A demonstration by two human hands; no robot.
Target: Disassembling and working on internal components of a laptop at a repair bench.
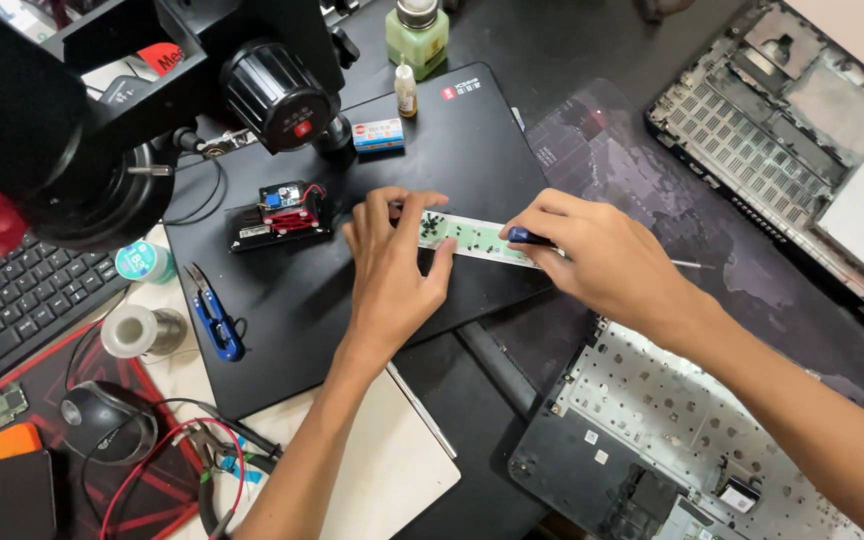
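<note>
The left hand (392, 265) lies spread on a pale green strip (477, 240) dotted with what may be tiny screws. The right hand (597, 260) pinches a blue screwdriver (524, 237).

An electronics repair workshop; microscope (102, 110), solder spool (137, 330), opened laptop shell (802, 140) crowd the bench.

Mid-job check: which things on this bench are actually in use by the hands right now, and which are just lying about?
In use:
- pale green strip dotted with small dark screws, pinned by the left hand
- dark-handled tool in the right hand

Lying about:
- blue snips
- solder spool
- green bottle
- small circuit module
- mouse
- laptop shell
</note>
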